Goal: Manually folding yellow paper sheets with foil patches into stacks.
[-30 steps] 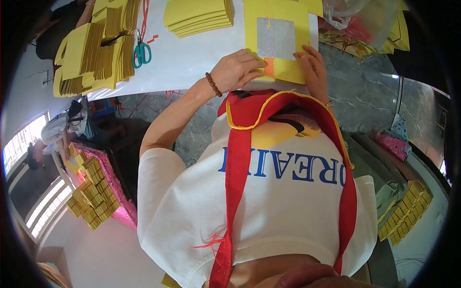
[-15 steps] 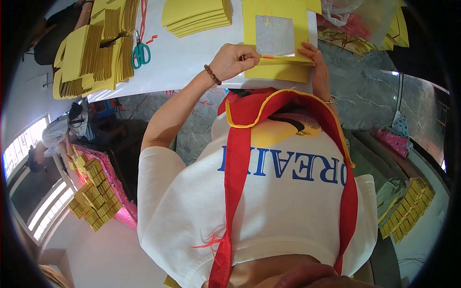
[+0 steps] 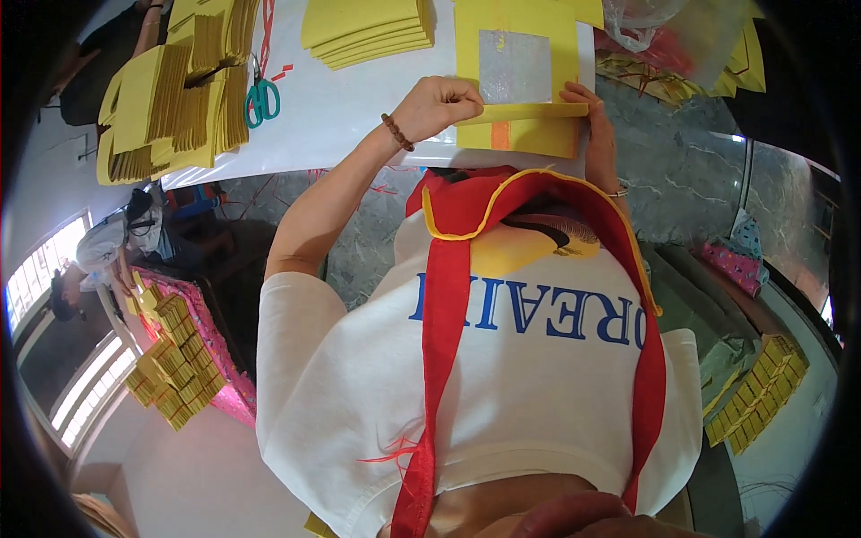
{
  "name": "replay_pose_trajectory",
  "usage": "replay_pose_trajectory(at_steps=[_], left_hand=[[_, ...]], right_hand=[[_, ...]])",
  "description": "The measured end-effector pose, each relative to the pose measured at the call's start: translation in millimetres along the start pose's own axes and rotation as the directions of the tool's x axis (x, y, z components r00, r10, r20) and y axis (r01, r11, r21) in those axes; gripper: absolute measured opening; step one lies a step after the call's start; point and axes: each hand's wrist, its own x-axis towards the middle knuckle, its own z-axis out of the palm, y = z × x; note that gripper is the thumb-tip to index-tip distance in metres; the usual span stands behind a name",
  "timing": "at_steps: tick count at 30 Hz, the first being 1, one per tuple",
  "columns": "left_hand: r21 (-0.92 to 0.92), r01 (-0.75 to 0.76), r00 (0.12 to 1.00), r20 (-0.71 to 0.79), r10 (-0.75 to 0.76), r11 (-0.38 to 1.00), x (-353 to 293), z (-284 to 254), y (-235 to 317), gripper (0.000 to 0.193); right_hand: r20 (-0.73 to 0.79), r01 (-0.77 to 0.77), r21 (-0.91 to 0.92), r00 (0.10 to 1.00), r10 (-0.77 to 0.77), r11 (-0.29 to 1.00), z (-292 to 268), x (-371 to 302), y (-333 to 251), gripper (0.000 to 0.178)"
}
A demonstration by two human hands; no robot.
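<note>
Yellow paper sheets [image 3: 471, 63] with a silver square [image 3: 516, 67] lie at the table's near edge. Their near part is folded up into a narrow band [image 3: 529, 112], below which an orange patch [image 3: 500, 136] shows on yellow paper. My left hand [image 3: 439, 106], a beaded bracelet at its wrist, pinches the band's left end. At the right end, my right hand [image 3: 595, 121] holds the paper's edge with bent fingers; part of this hand is hidden behind the paper.
Left on the white table [image 3: 359, 99] are green-handled scissors [image 3: 262, 100], red strips [image 3: 282, 73] and yellow paper stacks [image 3: 152, 99]. Another stack [image 3: 368, 31] lies at the back. Plastic bags [image 3: 664, 36] sit far right. Bundled yellow stacks [image 3: 184, 359] and a person [image 3: 103, 247] are at left.
The folded band has turned up, so its yellow face now shows. The orange patch appears below the band instead of along its left part. Both hands stay nearly in place.
</note>
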Motion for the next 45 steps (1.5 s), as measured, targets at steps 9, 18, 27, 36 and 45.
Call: replay_pose_trajectory(at_steps=[9,18,27,36,45], left_hand=[[0.085,0.039,0.999,-0.002,-0.039,0.996,-4,0,15,0.018],[0.674,-0.396,0.816,-0.054,0.575,0.624,2,2,-7,0.049],[0.887,-0.234,0.81,-0.049,0.584,0.399,7,6,-8,0.054],[0.844,-0.41,0.781,0.129,0.612,0.346,-23,10,3,0.041],[0.516,-0.161,0.938,-0.186,0.294,0.841,-24,20,13,0.017]], right_hand=[[0.036,0.071,-0.134,0.997,-0.067,0.988,-2,-1,9,0.025],[0.023,0.16,-0.132,0.987,-0.158,0.978,-10,4,25,0.021],[0.058,0.258,-0.341,0.965,-0.254,0.904,-12,10,5,0.027],[0.294,0.515,-0.663,0.846,-0.444,0.543,-18,-8,-12,0.024],[0.185,0.192,-0.352,0.974,-0.133,0.916,-9,-9,-10,0.03]])
